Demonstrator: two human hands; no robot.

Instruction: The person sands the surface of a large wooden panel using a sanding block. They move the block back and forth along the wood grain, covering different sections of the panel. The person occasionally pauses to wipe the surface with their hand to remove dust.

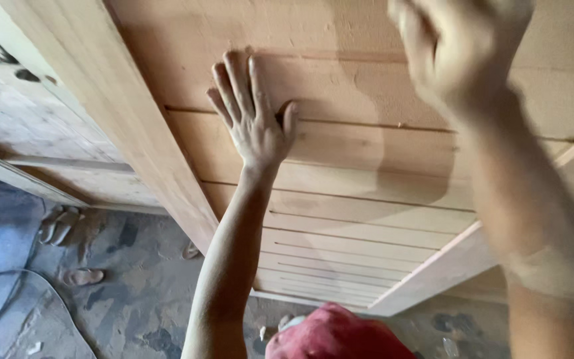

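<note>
Wooden slatted panel (340, 199) under flat open left hand (254, 119); right hand (463, 46) blurred, grip unclear.

Stained concrete floor (134, 292), black cable (8, 292)

- We found no packages, labels, signs or screens anywhere in the head view.
</note>
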